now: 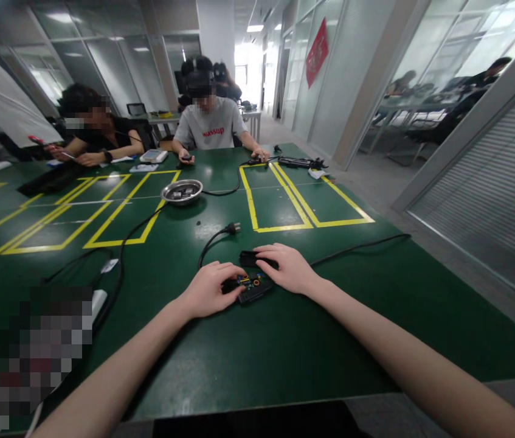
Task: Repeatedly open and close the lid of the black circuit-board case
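Observation:
An opened black power adapter (pixel 253 288) lies on the green table (pixel 257 359), its inside showing coloured parts. My left hand (pixel 208 288) rests on its left end with fingers curled round it. My right hand (pixel 284 266) lies over its upper right side, fingers pressed on a black cover piece (pixel 248 258). A black cable with a plug (pixel 232 229) runs from the adapter toward the table's middle. Another black cable (pixel 362 245) leads off to the right.
A metal bowl (pixel 182 191) with small parts stands mid-table among yellow tape rectangles (pixel 279 207). Black cables and a white power strip (pixel 98 300) lie at the left. Two people sit at the far side; a black tool (pixel 300 162) lies beside them.

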A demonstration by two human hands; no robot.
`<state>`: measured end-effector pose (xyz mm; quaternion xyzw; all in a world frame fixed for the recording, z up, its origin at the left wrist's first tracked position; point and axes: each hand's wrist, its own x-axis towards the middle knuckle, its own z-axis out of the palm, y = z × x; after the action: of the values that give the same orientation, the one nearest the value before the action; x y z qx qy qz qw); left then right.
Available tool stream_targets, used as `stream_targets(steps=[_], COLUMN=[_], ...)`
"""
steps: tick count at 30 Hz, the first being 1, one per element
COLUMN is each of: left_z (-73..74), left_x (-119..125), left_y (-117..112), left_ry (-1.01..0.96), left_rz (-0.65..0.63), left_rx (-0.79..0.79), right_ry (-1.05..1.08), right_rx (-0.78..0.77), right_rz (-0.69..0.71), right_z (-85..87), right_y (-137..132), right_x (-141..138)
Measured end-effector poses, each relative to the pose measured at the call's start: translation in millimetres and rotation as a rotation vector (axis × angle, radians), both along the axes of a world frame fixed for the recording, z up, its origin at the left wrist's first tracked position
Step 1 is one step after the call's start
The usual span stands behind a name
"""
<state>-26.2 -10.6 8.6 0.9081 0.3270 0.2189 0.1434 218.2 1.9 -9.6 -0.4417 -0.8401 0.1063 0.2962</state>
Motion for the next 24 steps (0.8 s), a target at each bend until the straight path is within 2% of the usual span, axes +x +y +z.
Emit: stream_targets(steps=[3,7,14,19,24], left_z=[-0.8,-1.3,2.4,7.8,5.5], left_x=[-0.3,-0.9,-3.6,-9.1,-13.3], left_y=[-0.9,-1.7,-1.8,0.5,4.2], left_ry=[-0.008,-0.031,-0.025,0.03,0.048], left_rz=[-0.01,-0.024,0.014,0.077,0.086], left_rx=[-0.017,-0.052,-0.093,-0.123,-0.138], right_ry=[0.039,-0.018,-0.103,-0.102,-0.048], right_rx=[0.009,0.014,-0.048,-0.032,0.032], right_rz=[0.069,0.12,0.153,0.089,0.035], right_z=[-0.4,5.0,11.6,5.9,0.5], right_y=[-2.8,-20.9,-43.7,-40.3,-25.5], right_x=[1.8,-0.6,-1.8,-4.1,-8.1])
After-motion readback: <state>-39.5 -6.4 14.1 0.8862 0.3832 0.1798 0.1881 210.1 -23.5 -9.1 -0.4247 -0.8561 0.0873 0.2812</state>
